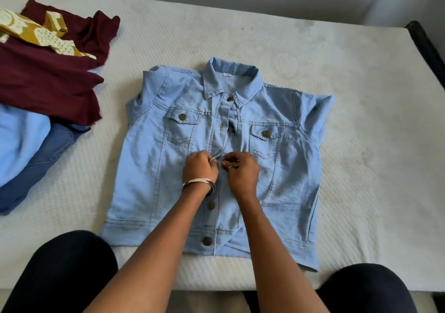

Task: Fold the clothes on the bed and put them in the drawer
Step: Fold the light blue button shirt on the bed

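I am at the buttoning step, before any folding. The jacket (168,168) lies face up and flat on the bed (361,144), collar away from me, sleeves tucked out of sight at the sides. My left hand (200,168) pinches the left edge of the front opening at mid-chest, fingers curled on the cloth. My right hand (242,171) pinches the other edge just beside it, knuckles nearly touching the left. Between them I am bringing the two edges together; I cannot see whether a button is already through its hole, since my fingers cover the spot. Two buttons below my wrists look fastened, and the front above my hands gapes open up to the collar.

Next I judge I need to seat this button, then work up the remaining ones, keeping the front flat so it does not bunch. After that come the folds: sides in, hem up to the collar.

The pile (48,83) of other clothes waits at the far left of the bed, well apart from the jacket, unfolded. No drawer is in view.
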`<state>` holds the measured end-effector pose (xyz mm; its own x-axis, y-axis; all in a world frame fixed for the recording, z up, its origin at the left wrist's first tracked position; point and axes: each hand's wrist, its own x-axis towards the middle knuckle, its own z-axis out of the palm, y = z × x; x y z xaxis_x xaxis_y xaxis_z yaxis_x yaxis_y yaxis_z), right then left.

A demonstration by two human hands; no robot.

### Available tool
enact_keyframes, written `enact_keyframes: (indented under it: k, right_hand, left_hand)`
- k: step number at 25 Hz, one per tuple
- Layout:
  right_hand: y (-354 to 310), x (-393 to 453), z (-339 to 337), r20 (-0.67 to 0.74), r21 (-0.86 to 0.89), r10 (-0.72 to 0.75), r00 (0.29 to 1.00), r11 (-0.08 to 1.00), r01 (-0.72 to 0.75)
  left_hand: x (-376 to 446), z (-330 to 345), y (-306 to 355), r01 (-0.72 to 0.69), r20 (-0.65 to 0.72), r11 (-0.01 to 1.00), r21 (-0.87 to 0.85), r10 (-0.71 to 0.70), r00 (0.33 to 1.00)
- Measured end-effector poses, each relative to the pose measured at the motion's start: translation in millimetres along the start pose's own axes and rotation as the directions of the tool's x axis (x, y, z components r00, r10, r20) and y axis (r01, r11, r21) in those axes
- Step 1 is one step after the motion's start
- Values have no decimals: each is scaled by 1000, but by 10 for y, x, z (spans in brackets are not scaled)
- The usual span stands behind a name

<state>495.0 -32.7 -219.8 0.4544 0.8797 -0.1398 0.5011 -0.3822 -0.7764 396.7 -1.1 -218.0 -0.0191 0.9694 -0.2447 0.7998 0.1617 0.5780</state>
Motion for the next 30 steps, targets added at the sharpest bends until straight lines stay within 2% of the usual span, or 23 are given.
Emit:
enact_keyframes:
  k: [3, 6, 8, 11, 13, 15, 17, 21, 26, 30]
  right_hand:
    - [-21, -38, 38, -21, 35, 36, 999, 999, -35]
    - [-99, -150, 63, -105, 185, 140, 984, 975, -119]
    - [-80, -159, 96, -118, 292, 231, 966, 937, -189]
    - [-38, -141, 82, 3, 490, 334, 943, 821, -292]
    - [-1, -116, 65, 85, 550, 371, 925, 756, -354]
    - [10, -76, 60, 128, 551, 374, 919, 743, -379]
    - [7, -36, 49, 158, 523, 368, 916, 756, -394]
    - [34, -8, 44, 234, 499, 320, 918, 771, -396]
    - [78, 12, 60, 228, 455, 301, 926, 807, -375]
    - [80, -25, 34, 190, 387, 304, 934, 851, -356]
  left_hand:
    - [-31, -27, -29, 97, -50, 972, -212, -110, 993]
    - [-153, -30, -17, 67, -122, 941, -332, -113, 986]
    - [-185, -37, -22, 27, -142, 937, -348, -81, 987]
    - [-137, -50, -56, -36, -112, 939, -342, -2, 994]
    - [-79, -33, -82, -30, -57, 936, -350, 10, 998]
    - [-60, -36, -111, 62, 34, 892, -448, -52, 998]
    - [-56, -34, -116, 196, 139, 795, -574, -141, 980]
    - [-48, -48, -47, 285, 196, 712, -641, -207, 959]
    - [-83, 0, -35, 199, 131, 741, -641, -150, 980]
    - [-70, 24, -27, 211, 134, 787, -580, -163, 978]
